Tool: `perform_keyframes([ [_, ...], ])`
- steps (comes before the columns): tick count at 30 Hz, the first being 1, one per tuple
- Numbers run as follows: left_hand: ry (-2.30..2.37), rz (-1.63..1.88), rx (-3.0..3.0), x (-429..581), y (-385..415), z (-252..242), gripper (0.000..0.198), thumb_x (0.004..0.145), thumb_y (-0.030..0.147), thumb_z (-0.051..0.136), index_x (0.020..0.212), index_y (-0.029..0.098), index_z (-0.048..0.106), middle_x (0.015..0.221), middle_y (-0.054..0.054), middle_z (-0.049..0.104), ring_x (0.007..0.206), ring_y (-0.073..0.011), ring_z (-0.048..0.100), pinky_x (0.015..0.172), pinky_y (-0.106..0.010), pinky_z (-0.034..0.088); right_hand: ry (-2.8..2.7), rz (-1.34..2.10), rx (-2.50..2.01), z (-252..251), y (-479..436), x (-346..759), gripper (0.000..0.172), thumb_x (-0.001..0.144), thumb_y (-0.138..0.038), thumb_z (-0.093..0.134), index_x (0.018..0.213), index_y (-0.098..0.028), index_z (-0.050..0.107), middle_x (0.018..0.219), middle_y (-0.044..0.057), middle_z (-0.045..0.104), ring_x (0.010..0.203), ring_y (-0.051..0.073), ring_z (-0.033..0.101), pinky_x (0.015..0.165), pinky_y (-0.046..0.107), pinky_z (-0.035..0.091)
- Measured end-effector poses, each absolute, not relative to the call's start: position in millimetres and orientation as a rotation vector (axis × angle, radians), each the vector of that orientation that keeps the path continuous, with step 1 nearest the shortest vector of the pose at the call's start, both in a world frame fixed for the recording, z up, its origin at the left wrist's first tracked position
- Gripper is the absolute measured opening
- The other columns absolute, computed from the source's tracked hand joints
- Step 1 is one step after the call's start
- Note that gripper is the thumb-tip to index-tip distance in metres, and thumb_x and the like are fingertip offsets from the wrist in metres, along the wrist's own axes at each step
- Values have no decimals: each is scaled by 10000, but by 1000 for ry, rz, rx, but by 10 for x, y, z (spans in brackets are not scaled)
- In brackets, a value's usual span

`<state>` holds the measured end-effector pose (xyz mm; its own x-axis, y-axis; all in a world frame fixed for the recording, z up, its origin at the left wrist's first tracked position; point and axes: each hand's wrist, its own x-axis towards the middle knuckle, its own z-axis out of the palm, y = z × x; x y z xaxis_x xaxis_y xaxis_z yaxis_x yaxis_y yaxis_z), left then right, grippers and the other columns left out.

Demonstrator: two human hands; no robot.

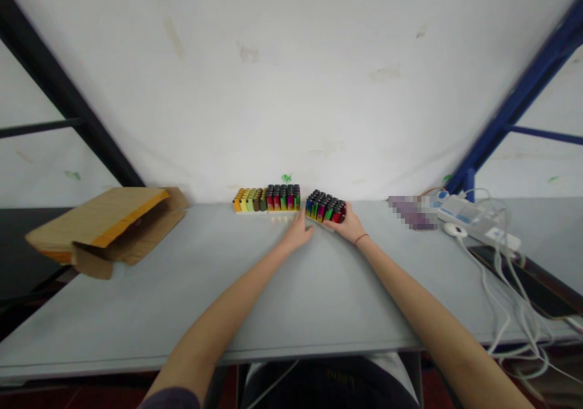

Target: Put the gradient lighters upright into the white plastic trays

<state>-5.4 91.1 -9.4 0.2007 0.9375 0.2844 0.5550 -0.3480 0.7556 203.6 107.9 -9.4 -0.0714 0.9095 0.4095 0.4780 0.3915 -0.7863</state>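
Note:
At the back of the table, a tray of lighters (pixel 325 207) with black tops and multicoloured bodies sits at a slant. My right hand (pixel 350 224) is closed around its right end, thumb at the front. My left hand (pixel 298 233) is by the tray's left end, fingers stretched toward the gap and thumb apart; whether the fingertips touch the tray is hard to see. Just left of that gap stand more lighters in rows: black-topped multicoloured ones (pixel 283 198) and yellow, orange and olive ones (pixel 249 200), on a pale base.
An open cardboard box (pixel 104 218) lies on its side at the left of the grey table (pixel 346 300). On the right are a white power strip (pixel 478 221), tangled white cables (pixel 523 312) and a dark flat device (pixel 537 287). A white wall rises behind; metal posts frame both sides.

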Motion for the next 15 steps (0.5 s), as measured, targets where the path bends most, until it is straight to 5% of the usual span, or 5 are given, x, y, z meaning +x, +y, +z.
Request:
perform_keyframes([
  [8,1285,1003,1984,-188,643,-94,671,765,338,743,1361,140,506,1162,-146,657,1068,-290,646,1015,-502,497,-1782,790,-1077,43,772,2310,787,592,-448,875,1246,-179,530,1192,121,690,1078,291,671,985,483,538],
  [15,1101,993,2015,-175,728,-12,1125,591,484,889,1514,153,335,1575,-231,363,1469,-393,338,1214,-577,262,-1851,1015,-940,205,647,2499,689,574,-400,900,1162,-183,613,1172,115,710,1049,276,689,973,490,557],
])
